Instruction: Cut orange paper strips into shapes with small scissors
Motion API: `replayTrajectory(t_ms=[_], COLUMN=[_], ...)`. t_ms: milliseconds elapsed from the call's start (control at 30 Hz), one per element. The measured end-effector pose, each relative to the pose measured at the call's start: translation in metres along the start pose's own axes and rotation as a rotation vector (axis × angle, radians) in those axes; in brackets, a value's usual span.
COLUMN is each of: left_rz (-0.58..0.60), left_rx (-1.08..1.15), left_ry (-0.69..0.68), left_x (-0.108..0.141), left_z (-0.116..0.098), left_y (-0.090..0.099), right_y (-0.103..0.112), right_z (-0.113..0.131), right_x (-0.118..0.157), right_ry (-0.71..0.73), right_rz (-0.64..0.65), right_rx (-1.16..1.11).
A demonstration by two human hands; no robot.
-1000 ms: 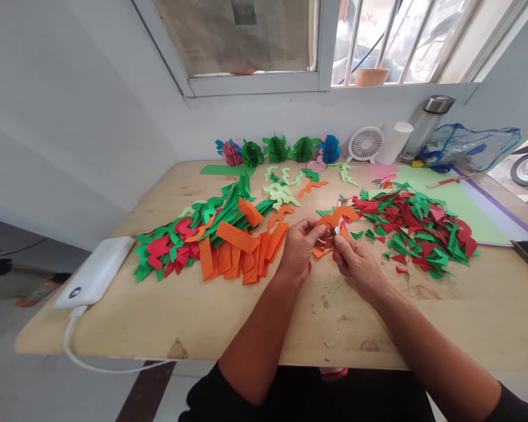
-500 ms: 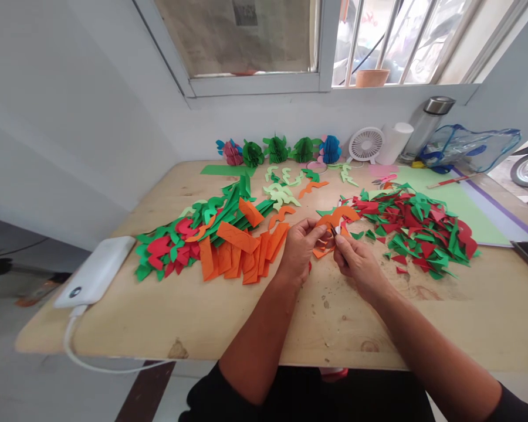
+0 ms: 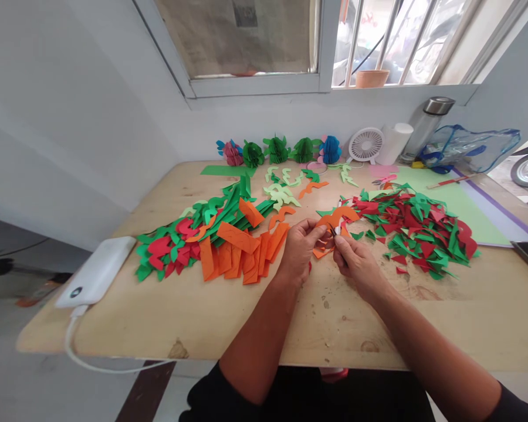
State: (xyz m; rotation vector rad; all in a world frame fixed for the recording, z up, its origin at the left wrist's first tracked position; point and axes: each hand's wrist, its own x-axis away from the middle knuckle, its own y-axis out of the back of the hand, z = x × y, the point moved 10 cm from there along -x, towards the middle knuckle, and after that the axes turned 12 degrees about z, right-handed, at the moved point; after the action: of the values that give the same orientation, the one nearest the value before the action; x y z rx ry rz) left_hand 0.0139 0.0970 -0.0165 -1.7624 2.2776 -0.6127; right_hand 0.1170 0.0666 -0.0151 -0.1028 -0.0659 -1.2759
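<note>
Near the table's middle, my left hand [image 3: 305,243] is closed, pinching an orange paper cutout [image 3: 339,216] with a wavy edge between thumb and fingers. My right hand [image 3: 356,258] is wrapped round small dark scissors [image 3: 333,230], mostly hidden by the fingers. Their tips meet the paper close to my left thumb. Orange scraps [image 3: 323,252] lie just under the hands. Left of my left hand, folded orange paper strips [image 3: 237,237] with drawn lines overlap in a fan. Beyond them are green folded strips [image 3: 235,202] and red and green cut shapes [image 3: 171,246].
A heap of red and green scraps [image 3: 422,228] spreads to the right. Paper honeycomb figures [image 3: 277,150], a small fan [image 3: 366,145] and a bottle [image 3: 426,126] line the wall. A white power bank [image 3: 95,271] with a cable sits at the left edge.
Both hands keep almost the same place. The orange scrap hanging below the cutout between the hands looks lower or less visible now.
</note>
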Motion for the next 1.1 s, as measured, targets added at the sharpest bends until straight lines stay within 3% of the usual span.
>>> replayTrajectory(t_ms=[1100], left_rz=[0.006], left_rx=[0.017], left_ry=[-0.001], left_x=[-0.0001], left_z=[0.0001], left_y=[-0.0008], right_y=[0.0022], right_z=[-0.0030], right_x=[-0.0003], right_ry=[-0.008], right_rz=[-0.015], right_rx=[-0.014])
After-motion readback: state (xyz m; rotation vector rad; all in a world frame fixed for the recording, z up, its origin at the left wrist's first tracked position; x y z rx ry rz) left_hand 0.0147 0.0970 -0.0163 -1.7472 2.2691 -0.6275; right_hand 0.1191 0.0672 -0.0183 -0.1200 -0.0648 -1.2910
